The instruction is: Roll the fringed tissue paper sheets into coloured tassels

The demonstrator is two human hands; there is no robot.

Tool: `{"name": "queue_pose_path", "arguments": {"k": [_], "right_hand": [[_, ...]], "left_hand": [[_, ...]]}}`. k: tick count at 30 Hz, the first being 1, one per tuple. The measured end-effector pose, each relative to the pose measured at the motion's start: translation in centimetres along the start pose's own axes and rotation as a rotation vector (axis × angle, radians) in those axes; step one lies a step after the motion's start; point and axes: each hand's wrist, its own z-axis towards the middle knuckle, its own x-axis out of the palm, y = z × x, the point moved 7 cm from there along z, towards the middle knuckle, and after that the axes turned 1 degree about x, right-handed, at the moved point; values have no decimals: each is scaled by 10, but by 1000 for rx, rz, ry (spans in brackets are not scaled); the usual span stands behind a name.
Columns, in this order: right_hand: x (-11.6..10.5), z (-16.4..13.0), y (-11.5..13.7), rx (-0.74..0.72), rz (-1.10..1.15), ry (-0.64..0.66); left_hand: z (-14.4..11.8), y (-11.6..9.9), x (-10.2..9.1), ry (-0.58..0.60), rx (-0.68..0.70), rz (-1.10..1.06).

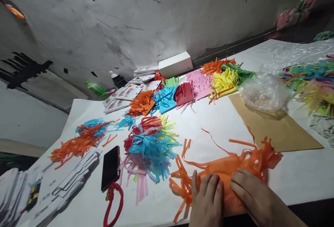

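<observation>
An orange sheet of fringed tissue paper (pixel 223 167) lies at the near edge of the table, its cut strips spreading out to the left and right. On its left part rests my left hand (pixel 207 201), fingers stretched forward and slightly apart, pressing the paper down. My right hand (pixel 252 194) lies across the middle of the same paper, fingers extended toward the left; its thumb is hidden. Left of my hands is a loose pile of blue, red, pink and yellow tissue tassels (pixel 152 147). A brown paper envelope (pixel 276 129) lies beyond to the right.
A phone (pixel 110 167) with a red strap lies left. Folded fringed bundles, including blue (pixel 165 100) and yellow (pixel 224 80), line the back near a white box (pixel 174 64). Clear plastic wrap (pixel 264 89) sits at the right. White paper stacks (pixel 70 181) occupy the left.
</observation>
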Motion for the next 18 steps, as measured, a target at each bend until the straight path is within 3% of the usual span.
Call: {"name": "queue_pose_path", "arguments": {"k": [2, 5, 9, 14, 18], "right_hand": [[5, -13, -9, 49, 53, 0], [7, -22, -23, 132, 163, 130], [8, -13, -41, 317, 295, 260], [26, 5, -62, 437, 50, 226], [29, 15, -67, 388, -149, 197]], "left_hand": [[-10, 0, 3, -59, -37, -22], [-23, 8, 8, -89, -160, -122], [-19, 23, 14, 35, -309, -249], [7, 44, 20, 191, -464, 12], [16, 51, 32, 300, -482, 111]]}}
